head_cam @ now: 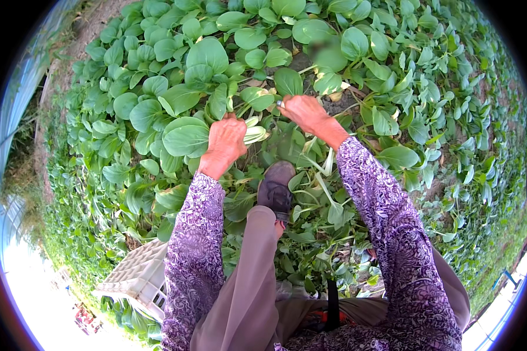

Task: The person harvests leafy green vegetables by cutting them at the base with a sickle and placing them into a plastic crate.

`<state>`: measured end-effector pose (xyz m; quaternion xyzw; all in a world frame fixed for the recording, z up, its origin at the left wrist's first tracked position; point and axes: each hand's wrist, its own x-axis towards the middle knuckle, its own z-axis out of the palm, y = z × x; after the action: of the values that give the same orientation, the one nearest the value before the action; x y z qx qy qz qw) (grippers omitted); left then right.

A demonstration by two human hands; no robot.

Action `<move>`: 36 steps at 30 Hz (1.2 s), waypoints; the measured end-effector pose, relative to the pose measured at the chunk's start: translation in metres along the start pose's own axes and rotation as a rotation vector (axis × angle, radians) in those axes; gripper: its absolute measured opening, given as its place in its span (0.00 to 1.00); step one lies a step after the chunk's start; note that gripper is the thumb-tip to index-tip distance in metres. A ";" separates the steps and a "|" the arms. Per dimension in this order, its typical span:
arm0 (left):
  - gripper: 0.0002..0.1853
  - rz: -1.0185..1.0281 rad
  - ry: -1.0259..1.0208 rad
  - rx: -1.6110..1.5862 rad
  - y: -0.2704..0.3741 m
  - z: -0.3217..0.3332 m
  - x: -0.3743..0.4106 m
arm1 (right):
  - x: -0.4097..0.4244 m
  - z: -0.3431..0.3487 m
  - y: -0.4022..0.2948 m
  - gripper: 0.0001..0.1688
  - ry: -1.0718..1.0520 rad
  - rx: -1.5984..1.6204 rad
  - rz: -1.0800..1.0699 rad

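My left hand (226, 139) is closed around a cut leafy green plant, its pale stalks (254, 132) showing at the right of the fist and its broad leaves (186, 137) spreading to the left. To its right, my right hand (306, 113) grips a small object with a metallic end (280, 104); most of that object is hidden in the fist. Low leaves and a patch of bare soil (337, 103) lie around this hand. The two hands are apart. Below and between them, loose stalks and leaves (323, 166) lie on the ground.
My dark shoe (276, 186) stands among the plants, just below the hands. A white plastic crate (134, 276) sits at the lower left. Dense rows of leafy greens (250, 37) grow ahead and on both sides. Blue sheeting (15, 127) runs along the left edge.
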<state>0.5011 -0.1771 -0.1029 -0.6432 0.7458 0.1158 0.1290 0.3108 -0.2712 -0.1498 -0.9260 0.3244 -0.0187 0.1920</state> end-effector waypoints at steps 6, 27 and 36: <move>0.10 0.065 0.125 0.110 0.010 0.006 -0.007 | 0.021 -0.008 0.012 0.19 -0.057 -0.073 -0.198; 0.10 0.054 0.153 -0.023 0.003 0.015 -0.014 | -0.001 0.008 0.017 0.19 -0.185 0.159 0.066; 0.19 -0.035 0.394 -0.505 -0.016 -0.024 -0.069 | -0.028 -0.002 -0.029 0.24 0.177 0.920 0.426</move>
<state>0.5259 -0.1232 -0.0567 -0.6775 0.6931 0.1682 -0.1797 0.3058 -0.2341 -0.1349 -0.6539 0.4790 -0.1985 0.5510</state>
